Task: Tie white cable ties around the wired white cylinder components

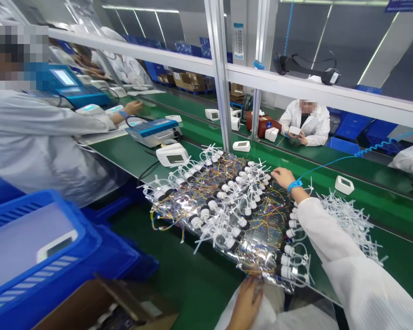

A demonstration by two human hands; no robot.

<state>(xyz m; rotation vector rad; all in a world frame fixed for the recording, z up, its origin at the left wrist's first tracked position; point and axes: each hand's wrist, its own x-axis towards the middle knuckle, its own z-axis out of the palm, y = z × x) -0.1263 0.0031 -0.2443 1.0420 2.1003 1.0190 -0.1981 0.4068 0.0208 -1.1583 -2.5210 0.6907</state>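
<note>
Rows of small white-and-black cylindrical parts [212, 204] with clear tubes and coloured wires lie on a silvery sheet [266, 231] at the green table's near edge. At the sheet's far right side is my right hand [282, 177], its fingers bent and pressed together by the tubes; what they hold, if anything, is too small to name. A blue strap [295, 185] circles that wrist. Down at the sheet's near edge, my left hand [248, 298] touches the underside of the silvery material, fingertips partly hidden.
White tubes [351, 224] are piled right of my forearm. White devices [174, 155] stand on the green table [395, 215]. A blue basket [65, 220] and cardboard box [141, 298] are at lower left. People in white coats sit left and across. Metal posts [220, 68] rise behind.
</note>
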